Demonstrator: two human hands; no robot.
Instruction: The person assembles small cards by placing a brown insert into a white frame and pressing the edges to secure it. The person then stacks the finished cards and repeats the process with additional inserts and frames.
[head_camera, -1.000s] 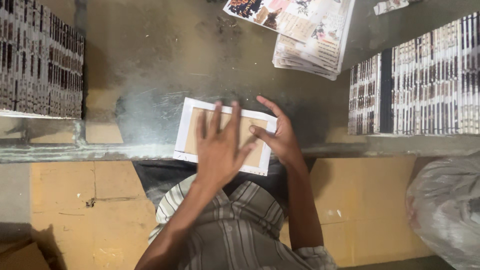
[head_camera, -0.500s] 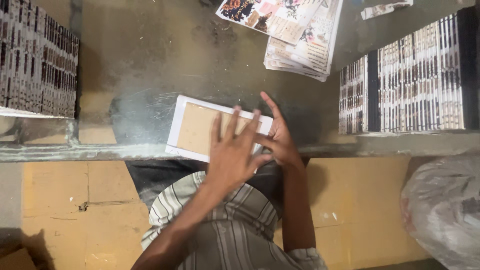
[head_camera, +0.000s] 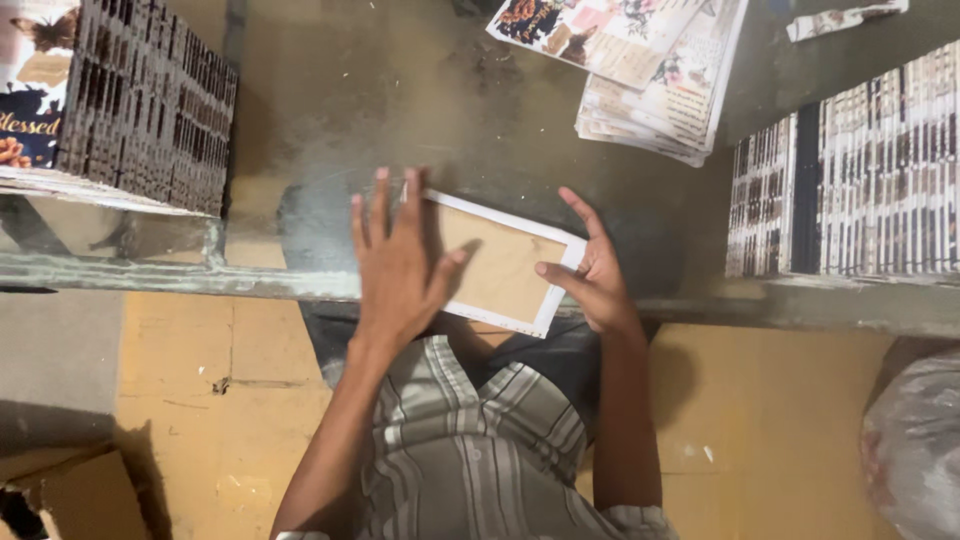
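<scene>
A flat picture frame (head_camera: 505, 270) with a white border and a brown cardboard back lies slightly tilted at the near edge of a grey worktable (head_camera: 330, 110). My left hand (head_camera: 395, 265) rests flat on the frame's left end, fingers spread and reaching past its corner onto the table. At the frame's right edge is my right hand (head_camera: 592, 278), with the thumb on the brown back and the index finger stretched along the white corner.
A tall stack of dark frames (head_camera: 140, 105) stands at the far left. More stacked frames (head_camera: 850, 180) fill the right side. Printed floral sheets (head_camera: 650, 60) lie at the back. A plastic bag (head_camera: 915, 450) sits low right, and a cardboard box (head_camera: 70, 495) low left.
My left hand has slid from the frame's middle to its left end. The right hand now sits at the right edge, and the brown back shows more.
</scene>
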